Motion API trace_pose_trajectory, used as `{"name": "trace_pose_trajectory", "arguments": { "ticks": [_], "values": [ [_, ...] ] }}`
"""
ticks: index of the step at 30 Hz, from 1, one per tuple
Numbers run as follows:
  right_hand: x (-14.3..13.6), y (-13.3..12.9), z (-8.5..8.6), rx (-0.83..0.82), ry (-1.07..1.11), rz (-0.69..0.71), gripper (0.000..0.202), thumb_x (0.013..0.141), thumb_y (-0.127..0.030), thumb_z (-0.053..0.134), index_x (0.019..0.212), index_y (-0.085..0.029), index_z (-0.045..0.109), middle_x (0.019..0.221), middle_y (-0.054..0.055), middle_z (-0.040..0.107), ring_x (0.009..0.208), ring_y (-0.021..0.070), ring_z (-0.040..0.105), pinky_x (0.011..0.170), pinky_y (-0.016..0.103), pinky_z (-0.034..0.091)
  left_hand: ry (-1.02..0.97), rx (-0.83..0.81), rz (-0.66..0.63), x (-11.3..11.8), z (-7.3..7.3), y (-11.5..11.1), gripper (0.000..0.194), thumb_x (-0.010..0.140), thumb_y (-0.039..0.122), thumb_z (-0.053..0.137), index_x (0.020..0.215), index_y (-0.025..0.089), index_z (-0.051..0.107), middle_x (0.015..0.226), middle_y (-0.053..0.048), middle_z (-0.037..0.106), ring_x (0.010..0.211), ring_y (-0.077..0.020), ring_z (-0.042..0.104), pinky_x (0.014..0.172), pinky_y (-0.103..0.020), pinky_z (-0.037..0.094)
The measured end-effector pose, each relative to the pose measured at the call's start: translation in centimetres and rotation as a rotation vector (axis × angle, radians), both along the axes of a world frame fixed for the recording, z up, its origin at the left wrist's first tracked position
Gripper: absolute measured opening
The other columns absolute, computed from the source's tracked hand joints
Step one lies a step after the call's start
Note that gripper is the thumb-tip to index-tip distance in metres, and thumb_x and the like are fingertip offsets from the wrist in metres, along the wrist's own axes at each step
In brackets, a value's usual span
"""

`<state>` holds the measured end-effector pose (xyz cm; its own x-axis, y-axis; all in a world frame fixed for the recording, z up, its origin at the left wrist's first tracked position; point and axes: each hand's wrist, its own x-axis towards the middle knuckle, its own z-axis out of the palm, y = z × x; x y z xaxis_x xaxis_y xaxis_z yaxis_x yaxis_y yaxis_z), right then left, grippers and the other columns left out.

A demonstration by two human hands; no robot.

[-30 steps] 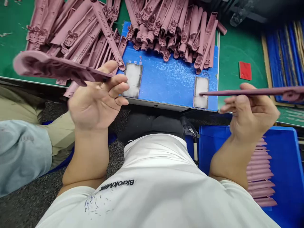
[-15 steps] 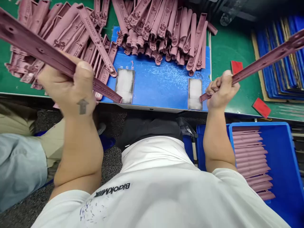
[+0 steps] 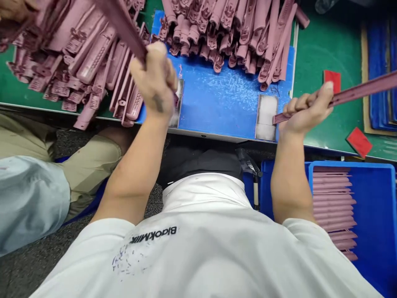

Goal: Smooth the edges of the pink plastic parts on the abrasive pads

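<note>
My left hand (image 3: pixel 156 82) is closed around a long pink plastic strip (image 3: pixel 124 29), which slants up and to the left over the heaped parts. That hand covers most of the left whitish pad (image 3: pixel 177 109). On the other side, my right hand (image 3: pixel 305 107) grips a second pink strip (image 3: pixel 359 89), its outer end pointing right and slightly up. The short end of this strip reaches over the right whitish pad (image 3: pixel 266 118); whether it touches the pad I cannot tell. Both pads lie near the front edge of the blue sheet (image 3: pixel 217 107).
Pink parts are heaped on the left (image 3: pixel 93 62) and at the back middle (image 3: pixel 229 37). Another person's hand (image 3: pixel 15 12) shows top left. Red squares (image 3: pixel 359 142) lie on the green tabletop (image 3: pixel 316 54). Below right, a blue bin (image 3: pixel 375 198) holds stacked pink strips (image 3: pixel 333 207).
My left hand has moved right and its strip stands steeper in view. The strip in my right hand lies flatter. Another person's hand has come in at the upper left. The view has shifted slightly.
</note>
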<state>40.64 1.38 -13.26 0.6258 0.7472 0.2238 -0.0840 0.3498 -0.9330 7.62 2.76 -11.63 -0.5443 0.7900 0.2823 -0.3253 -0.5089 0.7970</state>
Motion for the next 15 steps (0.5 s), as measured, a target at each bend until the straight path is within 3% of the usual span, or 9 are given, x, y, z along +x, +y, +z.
{"name": "trace_pose_trajectory", "arguments": {
  "ticks": [3, 7, 11, 13, 15],
  "values": [
    [0.2, -0.2, -0.2, -0.014, -0.122, 0.049, 0.068, 0.125, -0.074, 0.052, 0.081, -0.034, 0.019, 0.068, -0.011, 0.007, 0.052, 0.0113, 0.008, 0.046, 0.029, 0.018, -0.111, -0.029, -0.013, 0.4, 0.7, -0.9, 0.064, 0.130, 0.022, 0.039, 0.068, 0.029, 0.024, 0.064, 0.008, 0.004, 0.055, -0.0153, -0.006, 0.049, -0.035, 0.004],
    [0.9, -0.2, -0.9, 0.068, -0.190, 0.105, 0.079, 0.117, -0.088, 0.060, 0.083, -0.034, 0.014, 0.067, -0.011, 0.008, 0.052, 0.0112, 0.013, 0.047, 0.032, 0.022, -0.156, -0.005, 0.004, 0.1, 1.0, -1.2, 0.061, 0.130, 0.013, 0.025, 0.070, 0.027, 0.026, 0.068, 0.006, 0.009, 0.053, -0.0159, 0.002, 0.050, -0.034, 0.006],
    [0.7, -0.4, -1.1, 0.109, -0.139, 0.096, 0.078, 0.118, -0.077, 0.069, 0.080, -0.034, 0.017, 0.066, -0.012, 0.006, 0.050, 0.0098, 0.007, 0.046, 0.032, 0.014, -0.121, -0.058, 0.069, 0.4, 0.4, -0.6, 0.061, 0.132, 0.019, 0.030, 0.073, 0.028, 0.019, 0.067, 0.007, 0.004, 0.057, -0.0159, -0.007, 0.051, -0.035, 0.004],
    [0.3, -0.3, -0.9, 0.121, -0.116, 0.046, 0.072, 0.122, -0.070, 0.064, 0.080, -0.033, 0.019, 0.066, -0.012, 0.007, 0.050, 0.0101, 0.008, 0.046, 0.031, 0.013, -0.098, -0.040, 0.091, 0.6, 0.0, -0.5, 0.059, 0.133, 0.018, 0.029, 0.075, 0.028, 0.023, 0.066, 0.007, 0.006, 0.055, -0.0162, -0.002, 0.050, -0.034, 0.006],
    [-0.2, -0.2, -0.8, 0.143, -0.077, -0.008, 0.065, 0.127, -0.060, 0.056, 0.080, -0.033, 0.019, 0.066, -0.012, 0.007, 0.050, 0.0104, 0.007, 0.046, 0.031, 0.013, -0.046, 0.013, 0.063, 0.6, -0.4, -0.8, 0.056, 0.130, 0.016, 0.041, 0.077, 0.028, 0.026, 0.067, 0.006, 0.012, 0.053, -0.0161, 0.008, 0.049, -0.031, 0.013]
  ]
}}
